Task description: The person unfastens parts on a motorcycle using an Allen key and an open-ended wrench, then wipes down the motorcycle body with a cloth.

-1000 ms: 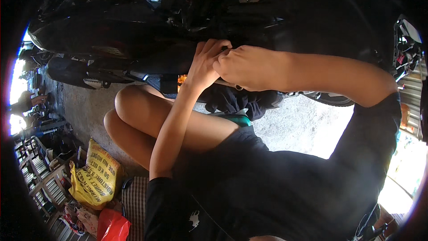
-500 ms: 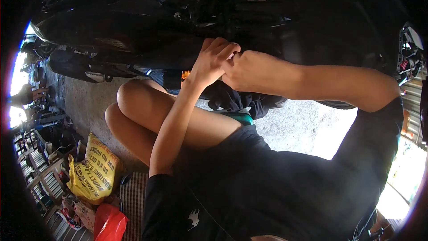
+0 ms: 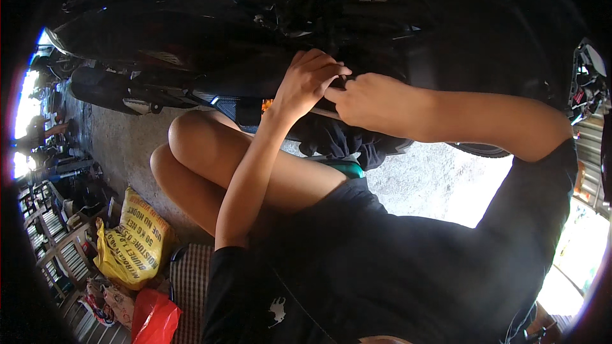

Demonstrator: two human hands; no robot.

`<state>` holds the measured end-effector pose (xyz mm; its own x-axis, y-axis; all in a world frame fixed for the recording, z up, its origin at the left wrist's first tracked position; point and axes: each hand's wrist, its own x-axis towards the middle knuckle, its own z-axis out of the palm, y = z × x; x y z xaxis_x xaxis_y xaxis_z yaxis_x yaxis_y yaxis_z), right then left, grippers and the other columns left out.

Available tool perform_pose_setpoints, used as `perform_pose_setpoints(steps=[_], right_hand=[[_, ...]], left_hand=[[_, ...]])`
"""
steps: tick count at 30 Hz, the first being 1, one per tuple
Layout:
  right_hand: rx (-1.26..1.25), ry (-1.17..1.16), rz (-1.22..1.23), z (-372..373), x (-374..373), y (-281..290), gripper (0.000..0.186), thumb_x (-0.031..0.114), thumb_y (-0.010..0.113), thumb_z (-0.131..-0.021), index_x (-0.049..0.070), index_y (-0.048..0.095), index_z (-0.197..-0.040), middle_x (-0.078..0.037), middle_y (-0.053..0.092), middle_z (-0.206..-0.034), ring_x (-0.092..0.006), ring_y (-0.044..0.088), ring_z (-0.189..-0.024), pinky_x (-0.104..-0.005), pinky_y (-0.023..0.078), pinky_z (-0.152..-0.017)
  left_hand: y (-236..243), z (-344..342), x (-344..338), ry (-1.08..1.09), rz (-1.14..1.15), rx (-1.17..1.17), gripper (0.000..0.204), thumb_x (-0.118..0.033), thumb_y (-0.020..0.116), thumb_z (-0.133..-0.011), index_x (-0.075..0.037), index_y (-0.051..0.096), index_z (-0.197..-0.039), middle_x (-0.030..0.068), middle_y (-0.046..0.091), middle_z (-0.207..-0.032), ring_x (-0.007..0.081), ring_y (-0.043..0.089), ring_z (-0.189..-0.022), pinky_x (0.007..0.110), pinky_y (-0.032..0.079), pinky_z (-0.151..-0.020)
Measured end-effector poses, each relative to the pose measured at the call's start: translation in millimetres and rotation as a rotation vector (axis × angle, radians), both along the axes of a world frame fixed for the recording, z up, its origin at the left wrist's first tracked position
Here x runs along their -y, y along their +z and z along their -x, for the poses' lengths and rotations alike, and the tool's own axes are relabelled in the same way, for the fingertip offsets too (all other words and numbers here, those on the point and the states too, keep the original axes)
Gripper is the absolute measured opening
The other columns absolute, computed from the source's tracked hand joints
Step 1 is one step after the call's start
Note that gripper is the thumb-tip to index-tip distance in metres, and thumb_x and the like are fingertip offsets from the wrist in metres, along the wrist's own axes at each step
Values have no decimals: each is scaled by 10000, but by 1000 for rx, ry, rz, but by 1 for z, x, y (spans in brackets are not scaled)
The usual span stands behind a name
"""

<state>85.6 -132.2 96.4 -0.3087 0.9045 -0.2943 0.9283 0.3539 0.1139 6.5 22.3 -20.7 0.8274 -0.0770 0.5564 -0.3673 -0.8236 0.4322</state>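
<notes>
My two hands meet in front of the dark body of a motorcycle (image 3: 210,67). My left hand (image 3: 305,88) has its fingers bent, their tips drawn together at a small dark piece (image 3: 340,81). Across from it, my right hand (image 3: 376,105) is closed, with thumb and forefinger against the same spot. Below the right hand's fingers a thin pale bar (image 3: 325,113) sticks out toward my left wrist; whether it is a tool is unclear. Deep shadow hides what lies behind the fingertips.
Dark cloth (image 3: 338,142) and a green object (image 3: 347,167) are beyond my thigh. At lower left lie a yellow sack (image 3: 134,242), a red plastic bag (image 3: 155,318) and a checked cushion (image 3: 190,286). Another person's arm (image 3: 56,129) shows at the far left.
My right hand has shifted slightly right, parting a little from the left. The small dark piece and the pale bar now show between them.
</notes>
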Motion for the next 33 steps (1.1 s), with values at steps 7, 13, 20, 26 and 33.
perform_pose_setpoints(steps=[7, 13, 20, 26, 33], right_hand=[[38, -7, -52, 0, -4, 7, 126, 86, 637, -778, 13, 634, -880, -86, 558, -865, -156, 637, -681, -257, 511, -539], [-200, -66, -263, 1, -6, 4, 265, 55, 641, -765, 22, 568, -1018, -85, 544, -845, -194, 632, -675, -281, 521, -539], [107, 16, 86, 4, -4, 9, 194, 65, 653, -755, 37, 602, -940, -61, 578, -892, -159, 623, -710, -250, 508, -574], [195, 78, -40, 10, -3, 5, 170, 120, 656, -771, 66, 618, -927, -53, 612, -891, -153, 606, -793, -252, 460, -655], [146, -120, 67, 10, -3, 3, 135, 161, 652, -796, 54, 612, -868, -84, 634, -818, -143, 628, -691, -259, 419, -515]], left_hand=[[10, 3, 10, 18, -78, -15, 295, -95, 664, -725, -156, 671, -1014, -20, 645, -964, 205, 566, -987, 388, 419, -845], [5, -1, 11, 65, -16, -32, 239, -133, 686, -707, -161, 622, -935, -10, 618, -905, 203, 564, -984, 401, 384, -850], [2, 1, 11, 31, -48, 26, 231, -90, 679, -692, -124, 620, -912, 28, 653, -863, 203, 597, -935, 398, 390, -849], [7, 1, 7, 2, 3, 12, 254, -38, 674, -674, -98, 615, -913, 30, 649, -921, 220, 597, -953, 389, 405, -845], [-1, 0, 6, 42, 82, -19, 246, 1, 707, -632, -92, 640, -849, 23, 659, -911, 240, 609, -959, 361, 431, -865]])
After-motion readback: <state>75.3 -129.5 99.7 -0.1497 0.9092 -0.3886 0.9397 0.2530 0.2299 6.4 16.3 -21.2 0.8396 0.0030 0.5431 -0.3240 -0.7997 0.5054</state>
